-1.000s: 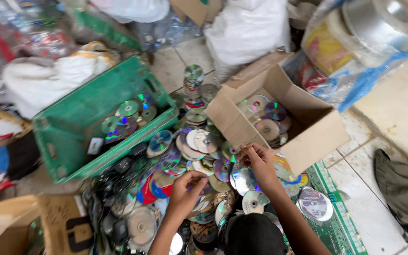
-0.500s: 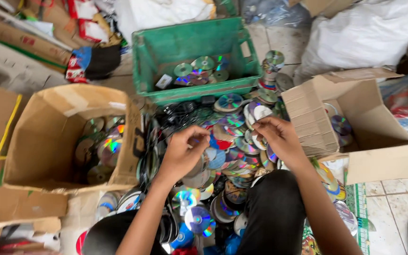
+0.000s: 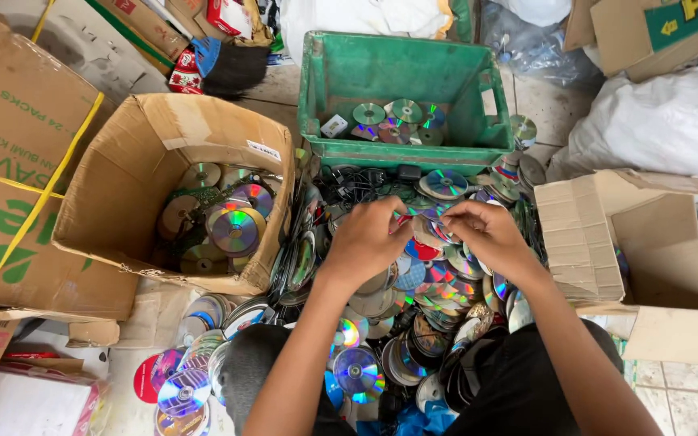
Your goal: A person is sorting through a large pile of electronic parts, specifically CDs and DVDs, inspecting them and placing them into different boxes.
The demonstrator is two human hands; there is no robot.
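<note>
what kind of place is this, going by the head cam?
Probably a scrap or recycling sorting spot, on a tiled floor. A heap of loose discs lies under both hands, with more discs in a green plastic crate and an open cardboard box. Stuffed white sacks and flattened cartons crowd around.

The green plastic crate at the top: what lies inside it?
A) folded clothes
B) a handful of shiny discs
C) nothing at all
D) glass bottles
B: the green plastic crate holds a few shiny discs on its floor, beyond the loose disc pile where the left hand and right hand meet.
</note>
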